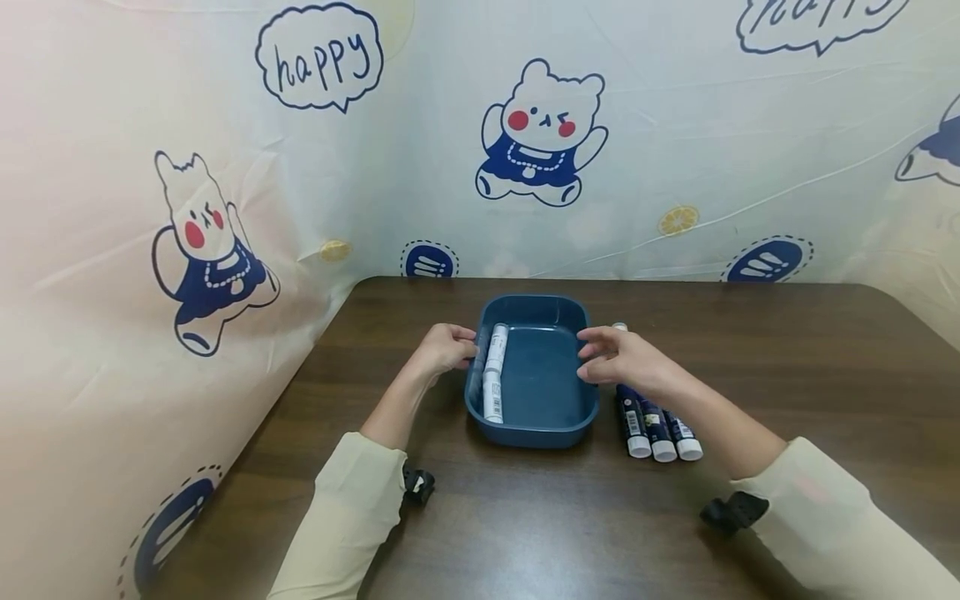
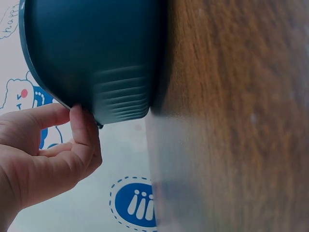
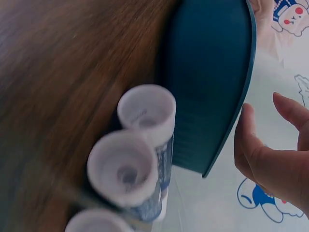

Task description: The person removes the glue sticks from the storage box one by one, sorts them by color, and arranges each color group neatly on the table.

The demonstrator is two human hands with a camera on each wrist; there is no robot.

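Container (image 1: 546, 379), dark blue and open-topped, stands upright on the bench (image 1: 540, 525), between the two hands. Its long sides run away from the person, which places one long rim before each hand. Two white tubes (image 1: 493, 383) lie end to end inside, along the left wall; the wall appears to act as a guide that holds them in line. The container floor shows from these tubes across to the right wall, giving sideways room inside.

The left hand (image 1: 450, 348) pinches the left rim between thumb and finger, presumably to steady the container. The right hand (image 1: 626, 358) is at the right rim, thumb and fingers spread, gripping nothing; whether a fingertip touches the rim cannot be told.

Three dark tubes (image 1: 657, 429) lie side by side on the bench, just right of the container, partly under the right hand in the head view. Their white ends face the person. The close row probably limits rolling. Clearance between the container and the nearest dark tube is narrow; the bench extends farther to the left and toward the person. Patterned fabric (image 1: 660, 100) rises behind the far bench edge and bounds movement there.
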